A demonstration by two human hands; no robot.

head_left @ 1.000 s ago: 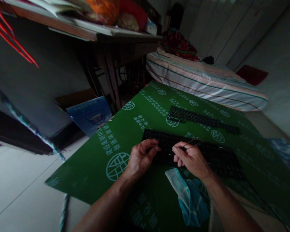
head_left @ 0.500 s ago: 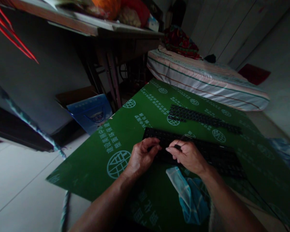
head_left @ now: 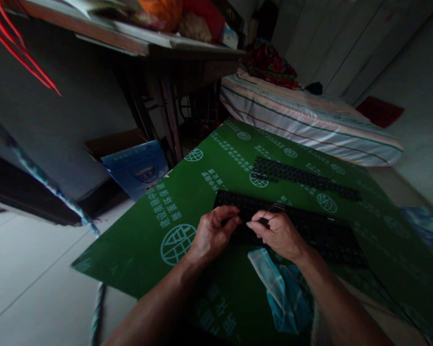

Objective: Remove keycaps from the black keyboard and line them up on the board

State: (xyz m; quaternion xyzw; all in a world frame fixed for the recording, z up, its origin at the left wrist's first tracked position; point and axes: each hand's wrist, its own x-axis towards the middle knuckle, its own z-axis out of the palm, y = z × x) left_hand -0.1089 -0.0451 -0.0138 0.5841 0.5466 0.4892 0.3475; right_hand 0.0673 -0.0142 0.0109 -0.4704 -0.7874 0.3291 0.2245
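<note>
A black keyboard lies on a green board printed with pale globes and characters. Over its left part, my left hand is closed in a pinch; whatever is between thumb and fingers is too small and dark to make out. Close beside it, my right hand is closed round a keycap puller with a dark body, its thin wire loops sticking out past the knuckles. Behind the keyboard, many loose black keycaps are laid out in rows. A blue checked cloth lies crumpled below my right hand.
The green board has its corner jutting out over the tiled floor at left. A cable runs from the keyboard toward the lower right. Beyond stand a wooden table, a blue bag and a bed. A twisted rope hangs at left.
My right hand has turned slightly and moved a little left, nearer my left hand. My left hand keeps its pinch in nearly the same place.
</note>
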